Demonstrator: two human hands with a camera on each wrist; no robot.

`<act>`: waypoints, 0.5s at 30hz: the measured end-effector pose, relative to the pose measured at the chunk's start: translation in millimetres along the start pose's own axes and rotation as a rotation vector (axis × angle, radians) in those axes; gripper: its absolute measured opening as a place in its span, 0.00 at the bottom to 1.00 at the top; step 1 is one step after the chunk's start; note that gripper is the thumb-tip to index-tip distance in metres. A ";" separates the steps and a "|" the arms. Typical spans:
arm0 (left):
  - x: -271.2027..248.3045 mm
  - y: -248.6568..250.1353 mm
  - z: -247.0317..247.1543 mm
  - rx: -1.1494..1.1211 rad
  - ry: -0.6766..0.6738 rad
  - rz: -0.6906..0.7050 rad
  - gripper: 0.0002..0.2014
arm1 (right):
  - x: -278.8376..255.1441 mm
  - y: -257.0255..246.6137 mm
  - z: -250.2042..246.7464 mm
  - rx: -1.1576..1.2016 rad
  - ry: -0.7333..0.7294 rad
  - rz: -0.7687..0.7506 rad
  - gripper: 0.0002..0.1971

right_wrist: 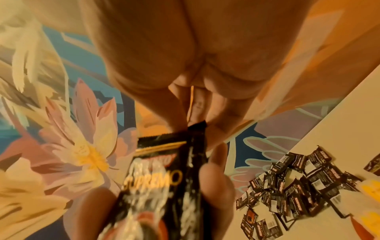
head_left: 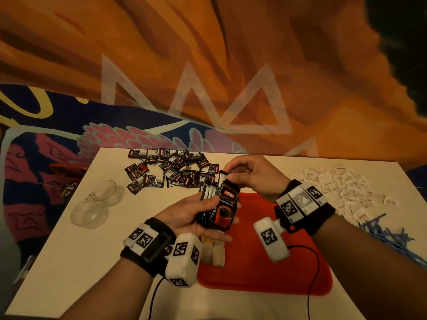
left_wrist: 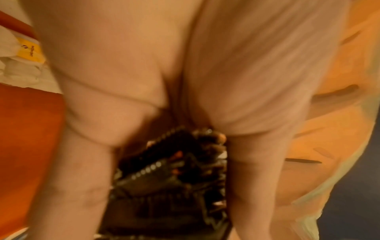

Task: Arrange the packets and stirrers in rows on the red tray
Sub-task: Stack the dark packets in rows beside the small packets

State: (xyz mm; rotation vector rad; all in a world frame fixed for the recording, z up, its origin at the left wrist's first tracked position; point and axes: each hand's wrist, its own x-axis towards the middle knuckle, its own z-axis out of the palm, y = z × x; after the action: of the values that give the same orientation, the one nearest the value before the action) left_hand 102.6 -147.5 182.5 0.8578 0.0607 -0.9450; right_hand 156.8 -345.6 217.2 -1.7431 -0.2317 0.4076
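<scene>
The left hand (head_left: 189, 215) held a stack of black packets (head_left: 218, 207) above the red tray (head_left: 265, 262), mid-frame. The right hand (head_left: 251, 174) pinched the top of one packet.

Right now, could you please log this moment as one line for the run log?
left hand: holds stack of black coffee packets | right hand: pinches top packet's edge | red plastic tray: pale packets at left edge
</scene>
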 end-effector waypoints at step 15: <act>3.0 -1.6 -6.8 -0.110 0.055 0.102 0.30 | -26.7 -14.1 15.0 -0.468 0.037 -0.228 0.34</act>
State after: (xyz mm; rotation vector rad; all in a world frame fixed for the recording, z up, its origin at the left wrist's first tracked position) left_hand 105.4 -145.4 175.7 0.7783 0.1140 -0.8158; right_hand 127.3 -339.0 232.2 -2.1500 -0.5259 0.1592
